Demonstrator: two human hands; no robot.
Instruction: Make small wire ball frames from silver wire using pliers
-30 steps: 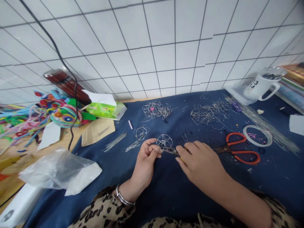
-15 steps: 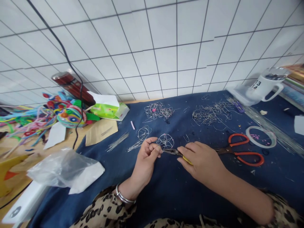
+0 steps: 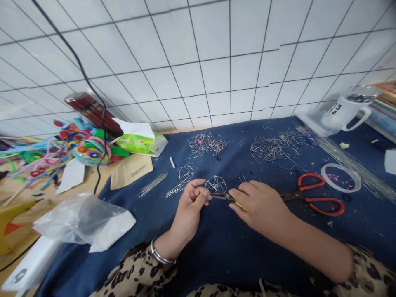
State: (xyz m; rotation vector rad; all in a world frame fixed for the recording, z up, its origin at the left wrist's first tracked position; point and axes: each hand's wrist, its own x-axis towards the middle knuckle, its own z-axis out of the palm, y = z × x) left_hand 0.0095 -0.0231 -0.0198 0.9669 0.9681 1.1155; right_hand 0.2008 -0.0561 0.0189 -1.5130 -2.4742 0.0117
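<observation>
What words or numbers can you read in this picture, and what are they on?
"13" above "14": printed on the white mug; the print may run on round the side.
No words can be read on the green packet: its print is too blurred.
The round mark on the white box is too small to read.

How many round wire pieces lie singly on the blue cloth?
2: the near wire piece at the left hand, the far wire piece just beyond, toward the wall. The tangled heaps behind may hide more.
</observation>
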